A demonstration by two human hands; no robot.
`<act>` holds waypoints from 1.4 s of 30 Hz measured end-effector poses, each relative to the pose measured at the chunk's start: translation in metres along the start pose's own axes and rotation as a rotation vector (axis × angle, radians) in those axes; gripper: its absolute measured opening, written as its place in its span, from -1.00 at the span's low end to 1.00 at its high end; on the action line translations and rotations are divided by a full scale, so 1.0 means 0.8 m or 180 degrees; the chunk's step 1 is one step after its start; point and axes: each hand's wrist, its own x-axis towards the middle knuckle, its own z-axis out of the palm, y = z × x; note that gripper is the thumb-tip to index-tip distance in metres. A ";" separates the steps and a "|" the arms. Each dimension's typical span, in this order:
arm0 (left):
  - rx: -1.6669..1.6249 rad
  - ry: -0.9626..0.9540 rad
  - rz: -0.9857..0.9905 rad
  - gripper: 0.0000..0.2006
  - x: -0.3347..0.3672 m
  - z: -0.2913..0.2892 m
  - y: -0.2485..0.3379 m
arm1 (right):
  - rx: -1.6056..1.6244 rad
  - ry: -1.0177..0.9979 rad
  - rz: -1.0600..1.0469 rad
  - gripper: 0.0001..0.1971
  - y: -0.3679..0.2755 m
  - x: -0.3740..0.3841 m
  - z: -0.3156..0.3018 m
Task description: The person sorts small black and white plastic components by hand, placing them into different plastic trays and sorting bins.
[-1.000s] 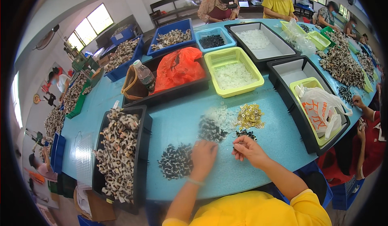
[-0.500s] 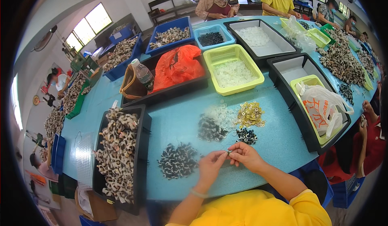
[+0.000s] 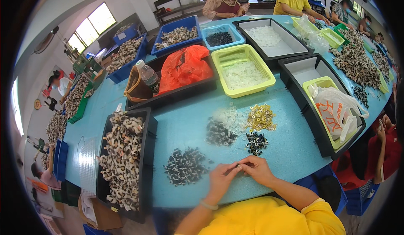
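Looks like a fitting step: some tiny part, too hidden to identify, is apparently pinched between left hand [image 3: 221,178] and right hand [image 3: 258,170], near small black-and-white ring-shaped pieces [image 3: 256,143]. Steady alignment's probably called for next.

Head-worn fisheye camera looked down, forward across flat light-blue tabletop [image 3: 181,125]; bare left hand [image 3: 221,178], bare right hand [image 3: 256,168] near.
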 end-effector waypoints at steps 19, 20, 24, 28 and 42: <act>0.2703 0.0415 0.1936 -0.91 0.073 -0.062 0.024 | -0.3294 0.0858 -0.2182 -0.88 -0.026 0.063 -0.048; 0.2727 0.0419 0.1971 -0.85 0.080 -0.052 0.019 | -0.3290 0.0854 -0.2190 -0.88 -0.028 0.061 -0.046; 0.2630 0.0162 0.1673 -0.75 0.099 -0.021 -0.003 | -0.2142 0.0583 -0.1695 -0.90 -0.052 0.031 -0.040; 0.2606 0.0108 0.1733 -0.75 0.090 -0.012 -0.008 | 0.0479 -0.0078 -0.0005 -0.84 -0.045 0.020 -0.043; -0.0478 -0.0662 -0.0535 -0.68 0.062 -0.034 -0.007 | 0.1018 -0.0691 0.0316 -0.74 -0.018 0.036 -0.024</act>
